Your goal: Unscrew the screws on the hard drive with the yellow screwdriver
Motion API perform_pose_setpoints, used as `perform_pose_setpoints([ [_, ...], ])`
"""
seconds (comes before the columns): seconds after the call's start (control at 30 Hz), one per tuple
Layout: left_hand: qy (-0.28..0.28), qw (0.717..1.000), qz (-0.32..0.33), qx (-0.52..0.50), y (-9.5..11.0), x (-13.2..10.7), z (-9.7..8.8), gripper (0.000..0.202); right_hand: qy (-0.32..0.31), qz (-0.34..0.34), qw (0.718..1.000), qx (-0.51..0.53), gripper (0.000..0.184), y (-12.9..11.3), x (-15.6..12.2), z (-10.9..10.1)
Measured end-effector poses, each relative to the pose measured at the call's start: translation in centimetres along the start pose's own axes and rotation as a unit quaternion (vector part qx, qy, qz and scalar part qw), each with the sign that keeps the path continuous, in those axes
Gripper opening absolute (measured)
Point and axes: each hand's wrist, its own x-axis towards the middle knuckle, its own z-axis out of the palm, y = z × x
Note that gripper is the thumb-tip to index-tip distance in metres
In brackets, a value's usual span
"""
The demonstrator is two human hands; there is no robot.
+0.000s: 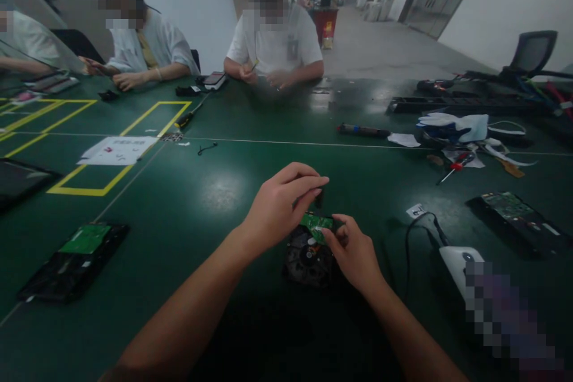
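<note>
A dark hard drive (308, 262) lies on the table in front of me, its round hub facing up. At its far end a green circuit board (317, 224) sits tilted, partly covered by fingers. The thumb and fingers of my right hand (356, 250) are closed on the board's right edge. Just above the board, my left hand (282, 206) pinches a small dark piece (319, 197) that points downward. Most of this piece is hidden by the fingers, so its kind does not show.
Another drive with a green board (85, 240) lies left; a similar dark unit (514, 221) lies right. A white device with a cable (463, 259) is near right. Farther off are a red screwdriver (461, 161), a dark pen-shaped tool (363, 131), paper (119, 150) and seated co-workers.
</note>
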Motion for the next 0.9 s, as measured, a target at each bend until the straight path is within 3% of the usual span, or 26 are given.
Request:
perform_pose_setpoints([
  [0.33, -0.022, 0.999, 0.017, 0.019, -0.3, -0.1, -1.0, 0.029, 0.014, -0.009, 1.0, -0.005, 0.045, 0.2, 0.1, 0.4],
  [0.67, -0.083, 0.996, 0.027, -0.002, 1.7, -0.2, -2.0, 0.031, 0.032, -0.027, 0.999, -0.034, 0.043, -0.3, 0.0, 0.5],
  [0.9, -0.092, 0.996, 0.005, -0.002, 0.7, -0.1, -3.2, 0.033, 0.028, -0.038, 0.998, -0.038, 0.044, -0.5, -0.1, 0.4],
])
